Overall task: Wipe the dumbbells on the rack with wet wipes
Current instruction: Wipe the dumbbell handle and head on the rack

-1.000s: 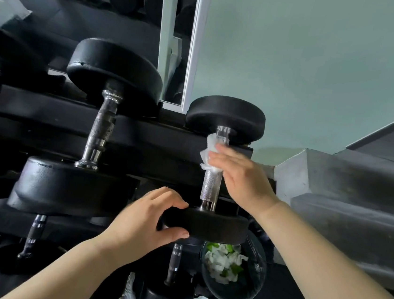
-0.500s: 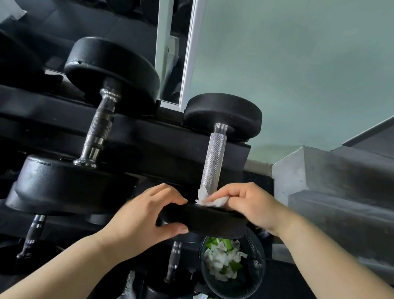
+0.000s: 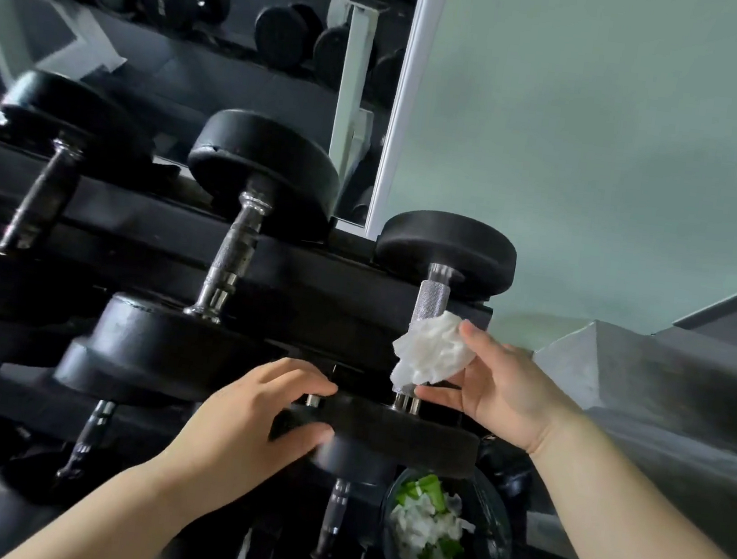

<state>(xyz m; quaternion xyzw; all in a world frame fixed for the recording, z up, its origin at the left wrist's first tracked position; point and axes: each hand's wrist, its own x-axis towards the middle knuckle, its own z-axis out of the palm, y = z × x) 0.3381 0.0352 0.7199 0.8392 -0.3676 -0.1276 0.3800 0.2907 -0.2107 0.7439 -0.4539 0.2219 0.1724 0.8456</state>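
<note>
Lifting off the near head (image 3: 404,435), the right hand (image 3: 500,395) has come back up the handle (image 3: 431,298) of the end dumbbell (image 3: 446,247), centre right of the frame. It holds the wet wipe (image 3: 433,355) bunched loosely between thumb and fingertips, so the handle pass looks nearly done. The left hand (image 3: 245,421) grips the near head's rim. Free room lies right, toward the wall (image 3: 602,145). The neighbouring dumbbell (image 3: 265,162) crowds the left, and the rack (image 3: 311,282) rail runs behind.

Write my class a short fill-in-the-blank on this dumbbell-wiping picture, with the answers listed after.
The right hand holds a crumpled ____ wet wipe.
The wipe is against the rightmost dumbbell's metal ____.
The left hand grips that dumbbell's ____ near head.
The bin below holds used wipes and ____ scraps.
Answers: white; handle; black; green.
</note>
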